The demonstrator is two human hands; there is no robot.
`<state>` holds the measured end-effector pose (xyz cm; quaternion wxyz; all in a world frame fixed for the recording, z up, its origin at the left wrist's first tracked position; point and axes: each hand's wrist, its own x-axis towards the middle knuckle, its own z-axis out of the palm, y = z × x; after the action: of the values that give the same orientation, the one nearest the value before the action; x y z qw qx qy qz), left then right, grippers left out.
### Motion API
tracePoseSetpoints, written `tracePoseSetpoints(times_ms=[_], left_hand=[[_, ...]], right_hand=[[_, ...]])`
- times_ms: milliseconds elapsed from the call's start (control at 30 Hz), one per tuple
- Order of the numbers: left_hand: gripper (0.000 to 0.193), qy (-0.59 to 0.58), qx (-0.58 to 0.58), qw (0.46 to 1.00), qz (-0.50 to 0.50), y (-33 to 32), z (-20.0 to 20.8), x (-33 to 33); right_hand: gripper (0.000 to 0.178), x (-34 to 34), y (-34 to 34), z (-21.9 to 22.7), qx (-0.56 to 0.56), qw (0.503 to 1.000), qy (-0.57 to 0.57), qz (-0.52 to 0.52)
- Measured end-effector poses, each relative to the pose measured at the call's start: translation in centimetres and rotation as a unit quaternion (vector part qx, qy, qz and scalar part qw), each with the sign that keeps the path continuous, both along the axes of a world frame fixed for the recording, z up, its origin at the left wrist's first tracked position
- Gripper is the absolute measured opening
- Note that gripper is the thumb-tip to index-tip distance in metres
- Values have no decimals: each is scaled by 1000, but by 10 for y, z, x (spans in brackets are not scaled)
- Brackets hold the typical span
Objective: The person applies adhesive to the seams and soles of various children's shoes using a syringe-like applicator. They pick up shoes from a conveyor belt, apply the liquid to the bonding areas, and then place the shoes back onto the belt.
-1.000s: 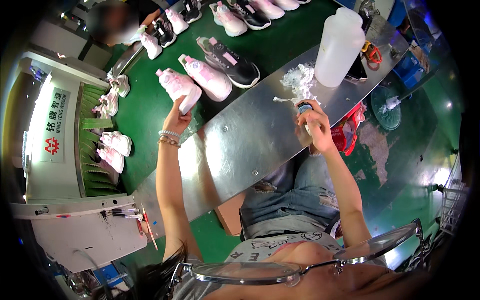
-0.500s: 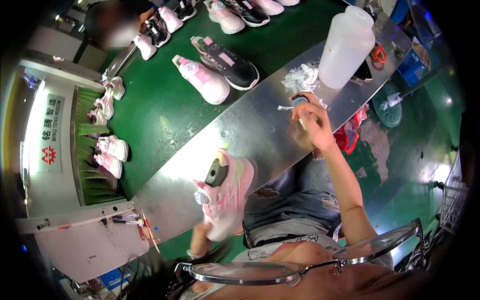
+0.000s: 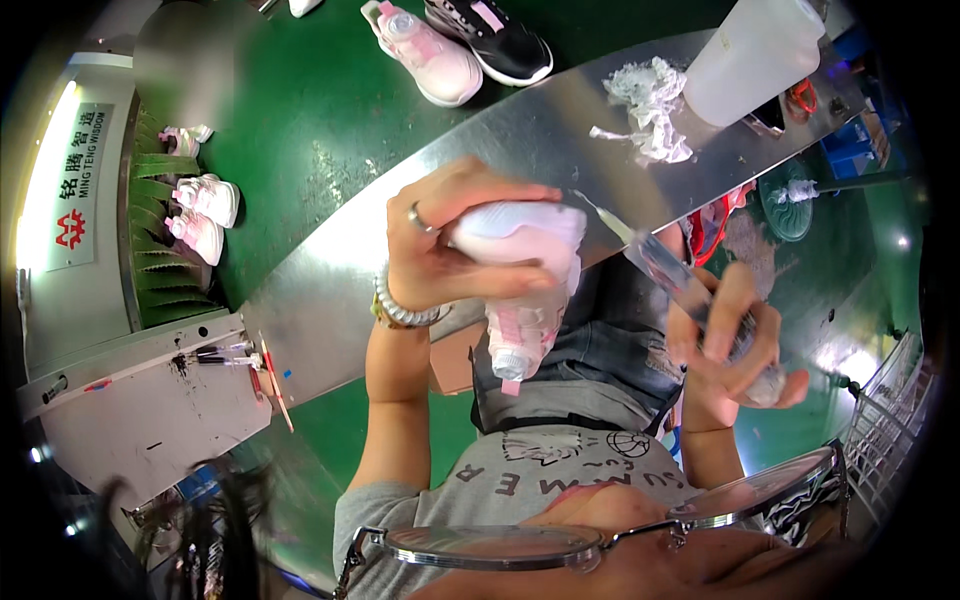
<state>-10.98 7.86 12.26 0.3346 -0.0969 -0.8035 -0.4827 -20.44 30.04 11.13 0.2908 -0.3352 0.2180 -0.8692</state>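
Head view: your left hand (image 3: 425, 245) pinches the pink-and-white shoe (image 3: 515, 240) between thumb and fingers by the metal bench's (image 3: 325, 335) near edge; your right hand (image 3: 735, 340) curls its fingers round a clear tube (image 3: 668, 268). Best to keep the shoe firmly steady and guide the narrow tip (image 3: 612, 222) lightly. Whether tip and shoe touch is unclear; your fingers cover part of the shoe, and the tube's rear blurs.
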Motion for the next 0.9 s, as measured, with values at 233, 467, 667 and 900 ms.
tracePoseSetpoints(times_ms=[233,467,667,900], left_hand=[[47,-10,-11,1000,-4,4,2,-8],[54,-23,-38,999,-32,-6,-1,-12],[64,-42,-19,999,-23,-26,-11,-5],[49,-52,147,986,55,-45,-32,7]], right_hand=[[60,0,4,3,-8,999,32,30],[54,-1,9,6,64,993,95,13],[57,7,8,-9,151,987,59,3],[62,21,1,-53,170,984,36,34]])
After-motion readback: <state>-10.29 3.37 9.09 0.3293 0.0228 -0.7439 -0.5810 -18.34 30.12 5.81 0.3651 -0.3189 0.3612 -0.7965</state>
